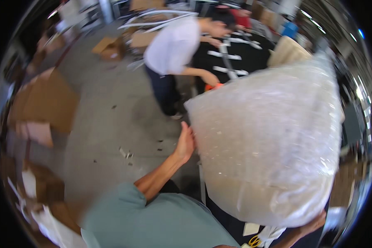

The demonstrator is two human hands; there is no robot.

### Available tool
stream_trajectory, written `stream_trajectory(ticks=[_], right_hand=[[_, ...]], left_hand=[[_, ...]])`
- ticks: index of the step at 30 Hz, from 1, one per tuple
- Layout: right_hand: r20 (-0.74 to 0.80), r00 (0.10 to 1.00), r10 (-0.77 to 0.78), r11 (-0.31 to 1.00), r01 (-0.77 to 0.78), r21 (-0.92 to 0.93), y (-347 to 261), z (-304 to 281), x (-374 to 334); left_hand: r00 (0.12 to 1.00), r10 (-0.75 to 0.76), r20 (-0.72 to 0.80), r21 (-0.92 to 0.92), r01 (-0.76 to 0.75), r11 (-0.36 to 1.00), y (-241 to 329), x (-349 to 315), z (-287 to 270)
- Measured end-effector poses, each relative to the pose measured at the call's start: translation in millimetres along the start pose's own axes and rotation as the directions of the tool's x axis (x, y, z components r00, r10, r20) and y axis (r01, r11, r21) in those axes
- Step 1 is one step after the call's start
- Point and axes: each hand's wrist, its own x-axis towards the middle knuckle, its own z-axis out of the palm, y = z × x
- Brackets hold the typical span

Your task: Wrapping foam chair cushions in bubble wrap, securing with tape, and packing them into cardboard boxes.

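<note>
A large, pale bundle wrapped in clear bubble wrap (264,144) fills the right half of the head view, raised in front of me. My left hand (186,143) holds its left side, palm against the wrap and some fingers hidden by it. At the lower right corner, my right hand (313,224) grips the underside, with most of its fingers out of sight. What lies inside the wrap is blurred and cannot be made out.
Across the black-topped table (200,60), a person in a white shirt (173,45) bends over white strips, one hand near an orange tool (213,87). Cardboard boxes (45,101) stand on the left floor. Below the bundle are white gloves (273,234) and a yellow coil (255,241).
</note>
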Motion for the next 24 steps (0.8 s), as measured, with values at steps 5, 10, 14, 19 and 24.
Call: stream_trajectory(ticks=[5,10,14,19,24], right_hand=[[0.21,0.975,-0.076,0.931,-0.006,0.366,60.0,58.6,62.6],[0.337,0.935,-0.109,0.749,-0.146,0.646,1.8,197.3,52.8],[0.451,0.878,-0.161,0.557,-0.297,0.776,-75.1,300.5,36.2],[0.641,0.725,-0.252,0.365,-0.542,0.757,-243.7,427.3,-14.7],[0.793,0.492,-0.358,0.26,-0.763,0.591,-459.9,450.7,-191.3]], left_hand=[[0.931,0.364,-0.02,-0.059,-0.365,0.929,99.3,-70.2,-30.0],[0.804,0.582,-0.119,-0.156,-0.594,0.789,160.6,-131.0,-109.3],[0.619,0.763,-0.186,0.046,-0.77,0.636,238.4,-198.4,-156.0],[0.347,0.929,-0.126,0.33,-0.869,0.369,374.1,-307.7,-139.1],[0.457,0.889,0.014,0.587,-0.724,0.362,297.4,-381.8,-193.5]])
